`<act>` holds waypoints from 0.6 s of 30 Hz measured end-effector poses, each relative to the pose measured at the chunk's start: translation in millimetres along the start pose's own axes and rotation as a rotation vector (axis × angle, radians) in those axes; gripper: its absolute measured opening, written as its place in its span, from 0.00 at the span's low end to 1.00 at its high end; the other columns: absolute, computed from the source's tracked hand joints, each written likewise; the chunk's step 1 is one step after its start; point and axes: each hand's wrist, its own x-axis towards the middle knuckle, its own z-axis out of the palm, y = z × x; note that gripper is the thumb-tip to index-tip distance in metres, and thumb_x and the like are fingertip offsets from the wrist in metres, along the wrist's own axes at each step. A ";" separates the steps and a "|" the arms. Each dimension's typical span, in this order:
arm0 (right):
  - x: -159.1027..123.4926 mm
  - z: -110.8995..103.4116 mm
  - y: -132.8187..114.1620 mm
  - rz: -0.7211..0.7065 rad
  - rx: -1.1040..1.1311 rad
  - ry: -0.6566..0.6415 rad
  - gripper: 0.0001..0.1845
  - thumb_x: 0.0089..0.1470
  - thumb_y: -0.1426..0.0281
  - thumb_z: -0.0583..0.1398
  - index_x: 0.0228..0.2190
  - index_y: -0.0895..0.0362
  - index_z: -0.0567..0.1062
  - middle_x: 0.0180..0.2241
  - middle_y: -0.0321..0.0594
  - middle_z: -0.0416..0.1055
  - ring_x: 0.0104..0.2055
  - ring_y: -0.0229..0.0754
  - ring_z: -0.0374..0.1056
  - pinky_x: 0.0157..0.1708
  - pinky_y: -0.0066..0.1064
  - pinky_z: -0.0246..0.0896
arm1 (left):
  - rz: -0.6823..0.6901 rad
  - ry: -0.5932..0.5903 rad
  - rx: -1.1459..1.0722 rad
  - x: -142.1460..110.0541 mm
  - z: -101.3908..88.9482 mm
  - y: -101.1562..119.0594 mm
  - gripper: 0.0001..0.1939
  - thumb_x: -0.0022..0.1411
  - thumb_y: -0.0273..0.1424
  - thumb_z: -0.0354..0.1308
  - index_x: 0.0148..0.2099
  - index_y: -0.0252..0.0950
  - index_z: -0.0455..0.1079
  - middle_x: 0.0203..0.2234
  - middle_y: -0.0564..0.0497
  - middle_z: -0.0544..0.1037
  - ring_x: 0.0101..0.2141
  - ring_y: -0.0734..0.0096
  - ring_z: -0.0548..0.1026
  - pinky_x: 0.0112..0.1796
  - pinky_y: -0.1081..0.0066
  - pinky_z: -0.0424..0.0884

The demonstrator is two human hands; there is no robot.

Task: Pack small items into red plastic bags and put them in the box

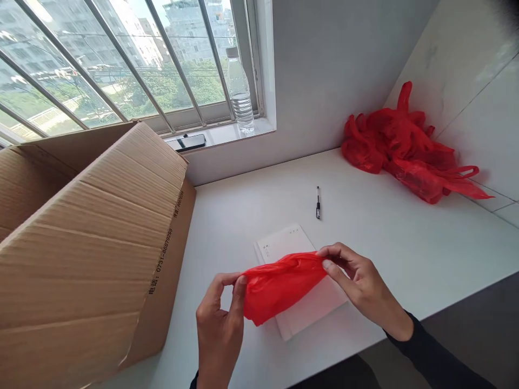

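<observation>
A thin red plastic bag (284,286) is stretched between my two hands, gathered along its upper edge. My left hand (223,313) pinches its left end between thumb and fingers. At the other end, my right hand (357,278) grips the bag's upper right corner the same way. Beneath the bag lies a white notebook (312,308), partly covered, with small dark writing near its far corners. Beyond the notebook, a black-and-clear pen (318,203) rests on the white table.
A large open cardboard box (93,237) stands at the left. Crumpled red plastic bags (397,143) are heaped at the far right against the tiled wall. A clear plastic bottle (240,92) and a phone (187,142) sit on the windowsill. The white table (405,232) ends at the near right edge.
</observation>
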 end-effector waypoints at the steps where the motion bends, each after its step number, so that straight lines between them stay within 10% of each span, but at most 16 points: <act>1: -0.6 -2.7 3.6 0.026 0.031 0.021 0.09 0.69 0.58 0.57 0.45 0.47 0.73 0.43 0.35 0.70 0.47 0.44 0.68 0.48 0.35 0.62 | -0.093 0.034 -0.035 0.5 -2.9 -0.3 0.13 0.69 0.44 0.58 0.44 0.41 0.74 0.37 0.49 0.80 0.38 0.62 0.77 0.33 0.70 0.71; 7: -1.9 5.0 -12.5 0.131 0.070 -0.119 0.16 0.66 0.52 0.61 0.49 0.46 0.71 0.42 0.34 0.70 0.43 0.44 0.67 0.42 0.33 0.63 | 0.042 -0.088 -0.101 -7.4 7.6 24.6 0.14 0.68 0.42 0.60 0.52 0.44 0.73 0.42 0.50 0.77 0.40 0.64 0.75 0.37 0.70 0.72; 14: -8.0 -4.5 -17.7 0.044 0.213 0.199 0.13 0.68 0.53 0.59 0.38 0.49 0.70 0.35 0.33 0.65 0.37 0.42 0.60 0.36 0.32 0.56 | -0.076 0.292 -0.018 -7.6 -20.5 33.9 0.13 0.63 0.46 0.65 0.39 0.42 0.79 0.34 0.52 0.75 0.35 0.68 0.72 0.35 0.73 0.69; 18: -15.1 -12.9 -25.2 0.028 0.169 0.227 0.12 0.67 0.54 0.60 0.38 0.48 0.70 0.36 0.35 0.65 0.37 0.43 0.60 0.33 0.31 0.58 | -0.232 0.082 -0.209 -22.3 -34.7 44.6 0.20 0.61 0.48 0.65 0.49 0.44 0.81 0.17 0.55 0.72 0.21 0.70 0.68 0.27 0.71 0.70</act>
